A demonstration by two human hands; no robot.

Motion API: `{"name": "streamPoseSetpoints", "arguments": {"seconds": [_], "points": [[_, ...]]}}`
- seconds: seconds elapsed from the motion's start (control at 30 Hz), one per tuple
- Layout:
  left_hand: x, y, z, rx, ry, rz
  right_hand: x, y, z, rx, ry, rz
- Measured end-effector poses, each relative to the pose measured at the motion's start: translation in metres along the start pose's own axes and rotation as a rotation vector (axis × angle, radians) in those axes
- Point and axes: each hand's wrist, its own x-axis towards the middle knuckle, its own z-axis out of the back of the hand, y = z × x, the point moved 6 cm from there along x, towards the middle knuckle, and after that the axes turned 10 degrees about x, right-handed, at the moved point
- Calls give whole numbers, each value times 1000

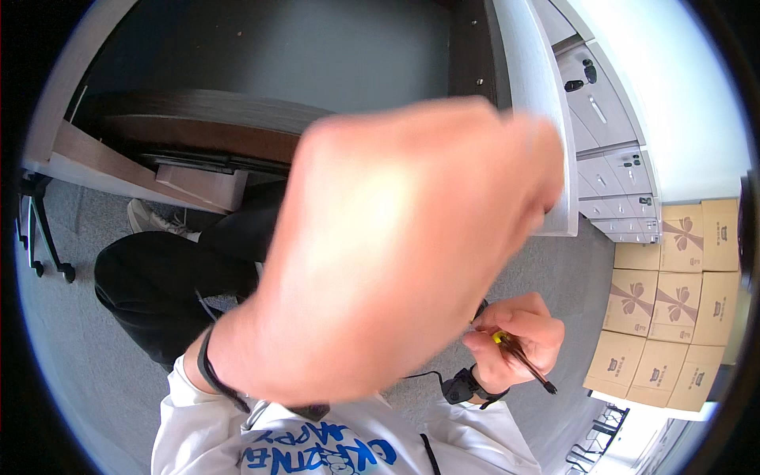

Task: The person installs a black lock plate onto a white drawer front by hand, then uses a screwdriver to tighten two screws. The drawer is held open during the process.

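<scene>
My left hand [396,237] is raised close to the camera, blurred, and covers the middle of the view. Its back faces me and the fingers curl away at the right, so anything within them is hidden. To its lower right, my right hand [529,328] is closed around a slim dark tool, like a screwdriver, with a yellow collar [500,338]. The tool's dark shaft [526,364] points down and to the right. Beyond my left hand lies an open, dark-lined wooden furniture frame [467,47], with small screw heads on its inner side.
Grey drawer cabinets [602,103] with keys in their locks line the right. Stacked brown cartons [653,301] stand farther right. My dark-trousered leg [150,277] is below the furniture's wooden edge at left, near a chair's wheeled base [47,229]. Grey carpet [95,396] covers the floor.
</scene>
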Motion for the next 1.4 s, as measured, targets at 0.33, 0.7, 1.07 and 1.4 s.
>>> {"name": "streamPoseSetpoints", "arguments": {"seconds": [0.33,0.7,1.07,1.4], "points": [[39,-7,-5,110,91,59,-10,-14,10,-100,-41,-110],[40,-7,-16,181,71,79,-2,-36,33,13,-291,-176],[42,-3,-19,190,122,78,16,-57,12,270,-374,-246],[43,-7,-24,250,108,7,13,-79,-4,382,-341,-284]]}}
